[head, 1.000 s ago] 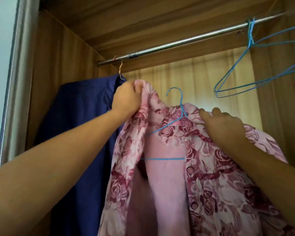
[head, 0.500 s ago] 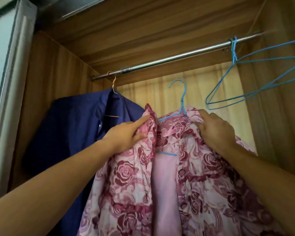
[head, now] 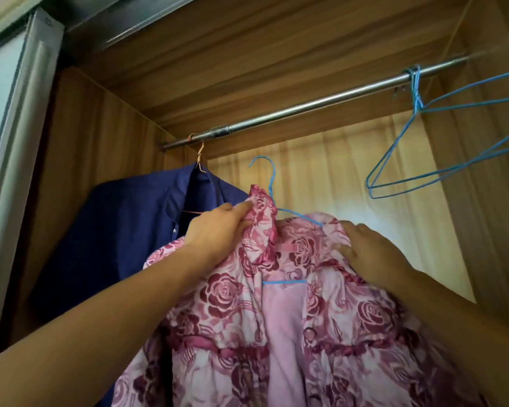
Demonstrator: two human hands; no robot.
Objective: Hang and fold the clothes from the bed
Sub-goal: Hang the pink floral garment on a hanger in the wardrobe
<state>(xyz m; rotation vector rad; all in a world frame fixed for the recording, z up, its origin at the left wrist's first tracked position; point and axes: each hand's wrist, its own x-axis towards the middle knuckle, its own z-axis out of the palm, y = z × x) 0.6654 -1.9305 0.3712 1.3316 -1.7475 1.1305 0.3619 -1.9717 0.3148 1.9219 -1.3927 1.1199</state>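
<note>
Item: floral shirt (head: 291, 333), centre frame, draped on blue hanger (head: 284, 282), whose hook sits free below the rail (head: 306, 105); not yet hung. Step: hanging. Left hand (head: 218, 230) pinches the collar peak; right hand (head: 370, 254) curls over the right-of-frame shoulder, gripping cloth. Next move, likely: lift and catch the hook on the rail between navy shirt (head: 124, 230) and spare hangers (head: 417, 92). Change: hook is nearer the rail than a second ago; left fist is now a finger pinch.
</note>
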